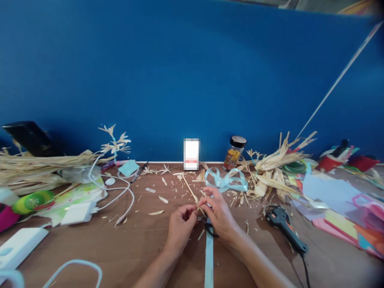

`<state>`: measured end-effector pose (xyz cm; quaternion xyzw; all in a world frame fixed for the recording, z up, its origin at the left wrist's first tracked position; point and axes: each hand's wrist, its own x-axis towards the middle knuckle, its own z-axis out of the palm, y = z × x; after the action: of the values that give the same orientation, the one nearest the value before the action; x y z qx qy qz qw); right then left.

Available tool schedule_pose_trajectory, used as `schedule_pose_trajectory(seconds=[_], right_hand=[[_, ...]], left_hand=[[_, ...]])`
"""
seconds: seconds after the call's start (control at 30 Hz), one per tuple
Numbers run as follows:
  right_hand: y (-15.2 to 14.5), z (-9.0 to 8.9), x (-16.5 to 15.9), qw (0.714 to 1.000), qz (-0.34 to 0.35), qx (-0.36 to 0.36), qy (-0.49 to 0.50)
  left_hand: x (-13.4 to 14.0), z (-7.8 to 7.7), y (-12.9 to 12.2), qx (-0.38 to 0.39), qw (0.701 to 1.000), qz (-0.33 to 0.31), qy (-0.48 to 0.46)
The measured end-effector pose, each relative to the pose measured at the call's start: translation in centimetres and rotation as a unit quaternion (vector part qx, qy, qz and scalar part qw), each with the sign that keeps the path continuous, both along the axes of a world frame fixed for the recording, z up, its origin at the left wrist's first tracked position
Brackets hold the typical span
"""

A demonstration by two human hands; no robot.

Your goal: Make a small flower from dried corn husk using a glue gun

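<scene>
Over the middle of the brown table, my left hand (pixel 182 227) and my right hand (pixel 221 213) meet fingertip to fingertip. Both pinch a thin, pale strip of dried husk (pixel 189 187), which points up and away from the fingers. Its lower end is partly hidden by my fingertips. Black scissors handles (pixel 211 230) show just beneath my right hand, the rest covered. A light blue ribbon (pixel 209 256) runs from there toward the near edge, and looped ribbon (pixel 226 181) lies beyond my right hand. Small husk scraps are scattered around.
A black glue gun (pixel 286 230) with its cord lies to the right, near coloured paper (pixel 333 192). Behind it sits a husk pile (pixel 273 168) beside a black-lidded jar (pixel 234 154). White cables (pixel 132 196), a husk flower stem (pixel 115 145) and husk bundles (pixel 39 170) occupy the left.
</scene>
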<state>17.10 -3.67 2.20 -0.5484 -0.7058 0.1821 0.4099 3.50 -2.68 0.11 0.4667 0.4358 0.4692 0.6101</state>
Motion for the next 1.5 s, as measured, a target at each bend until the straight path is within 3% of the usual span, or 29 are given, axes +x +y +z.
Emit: schedule_pose_trajectory(seconds=[0.67,1.2,1.5], right_hand=[[0.0,0.1,-0.2,0.999,0.022,-0.024,0.036],[0.1,-0.6,-0.5,0.995,-0.02,-0.055,0.082],[0.1,-0.2,-0.6,0.996,-0.015,-0.019,0.08]], left_hand=[[-0.2,-0.1,0.0,0.005,1.0,0.001,0.021],[-0.2,-0.8,0.0,0.019,0.998,0.008,0.06],[-0.1,-0.7,0.1,0.036,0.997,-0.001,0.069]])
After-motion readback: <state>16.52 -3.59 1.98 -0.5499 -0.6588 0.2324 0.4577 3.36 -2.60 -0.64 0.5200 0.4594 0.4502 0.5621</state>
